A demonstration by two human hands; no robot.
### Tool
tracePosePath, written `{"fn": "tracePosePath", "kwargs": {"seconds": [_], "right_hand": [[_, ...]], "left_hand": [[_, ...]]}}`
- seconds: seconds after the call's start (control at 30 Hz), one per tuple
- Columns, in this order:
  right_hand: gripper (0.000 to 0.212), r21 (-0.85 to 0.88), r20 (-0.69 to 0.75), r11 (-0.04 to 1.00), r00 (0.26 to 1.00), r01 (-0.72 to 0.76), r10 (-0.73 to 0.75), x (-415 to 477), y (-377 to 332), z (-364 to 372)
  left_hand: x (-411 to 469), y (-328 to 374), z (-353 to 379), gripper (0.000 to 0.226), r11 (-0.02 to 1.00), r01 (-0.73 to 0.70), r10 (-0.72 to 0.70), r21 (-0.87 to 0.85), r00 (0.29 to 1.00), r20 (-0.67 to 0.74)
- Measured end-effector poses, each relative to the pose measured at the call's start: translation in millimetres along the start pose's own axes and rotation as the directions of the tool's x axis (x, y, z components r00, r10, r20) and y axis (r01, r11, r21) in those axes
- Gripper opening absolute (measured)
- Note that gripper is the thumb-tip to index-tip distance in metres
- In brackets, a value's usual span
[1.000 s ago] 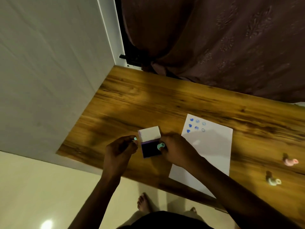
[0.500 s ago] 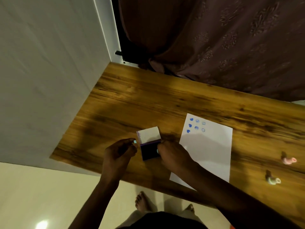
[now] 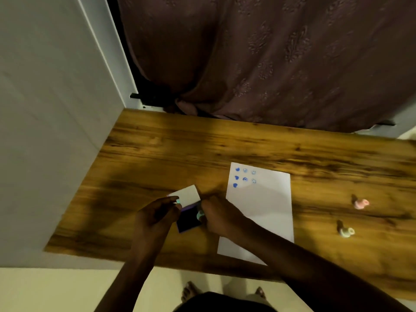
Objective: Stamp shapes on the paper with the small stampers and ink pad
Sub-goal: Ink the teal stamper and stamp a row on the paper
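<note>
A dark ink pad (image 3: 188,219) with its white lid (image 3: 188,195) flipped open lies on the wooden table (image 3: 157,158). My right hand (image 3: 219,218) pinches a teal stamper (image 3: 200,214) at the pad's right edge. My left hand (image 3: 155,218) hovers at the pad's left side, its fingertips closed on a small teal piece (image 3: 177,201), probably a cap. To the right lies the white paper (image 3: 261,212), with several blue stamped shapes (image 3: 245,177) near its top left corner.
A pink stamper (image 3: 360,203) and a whitish stamper (image 3: 346,231) lie on the table right of the paper. A grey wall stands at the left and a brown curtain (image 3: 270,64) hangs behind the table. My feet show below the table's near edge.
My right hand dipped the teal stamper onto the pad, hiding it, and now the stamper shows again at the pad's right edge. The left hand stayed beside the pad.
</note>
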State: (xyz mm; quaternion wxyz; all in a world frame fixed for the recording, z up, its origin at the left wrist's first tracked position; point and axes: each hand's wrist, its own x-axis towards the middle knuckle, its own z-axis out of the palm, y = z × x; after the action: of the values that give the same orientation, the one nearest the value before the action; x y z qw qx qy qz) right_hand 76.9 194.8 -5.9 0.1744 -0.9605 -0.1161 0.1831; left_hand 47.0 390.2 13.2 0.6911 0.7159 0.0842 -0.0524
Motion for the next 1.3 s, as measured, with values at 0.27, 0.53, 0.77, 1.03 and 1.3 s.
{"fn": "tracePosePath", "kwargs": {"seconds": [0.27, 0.53, 0.77, 1.03, 1.3], "right_hand": [[0.023, 0.295, -0.286, 0.943, 0.927, -0.157, 0.244, -12.6, 56.5, -55.3], [0.033, 0.1, -0.267, 0.924, 0.885, -0.369, 0.382, -15.4, 109.0, -55.5], [0.037, 0.082, -0.268, 0.928, 0.888, -0.364, 0.373, -5.5, 106.2, -49.5], [0.041, 0.06, -0.253, 0.925, 0.891, -0.376, 0.378, -0.4, 107.5, -43.6], [0.042, 0.074, -0.27, 0.914, 0.874, -0.398, 0.403, 3.4, 108.8, -35.1]], "left_hand": [[4.6, -0.6, 10.8, 0.023, 1.0, 0.01, -0.01, 0.0, 0.998, 0.07], [0.5, -5.6, 20.2, 0.023, 0.994, 0.097, -0.09, -0.059, 0.99, 0.107], [0.3, -10.5, 18.2, 0.023, 0.989, 0.121, -0.113, -0.087, 0.989, 0.091], [-0.4, -12.5, 15.0, 0.023, 0.987, 0.144, -0.138, -0.075, 0.988, 0.074], [-0.5, -10.7, 28.4, 0.022, 0.987, 0.152, -0.148, -0.043, 0.985, 0.092]]}}
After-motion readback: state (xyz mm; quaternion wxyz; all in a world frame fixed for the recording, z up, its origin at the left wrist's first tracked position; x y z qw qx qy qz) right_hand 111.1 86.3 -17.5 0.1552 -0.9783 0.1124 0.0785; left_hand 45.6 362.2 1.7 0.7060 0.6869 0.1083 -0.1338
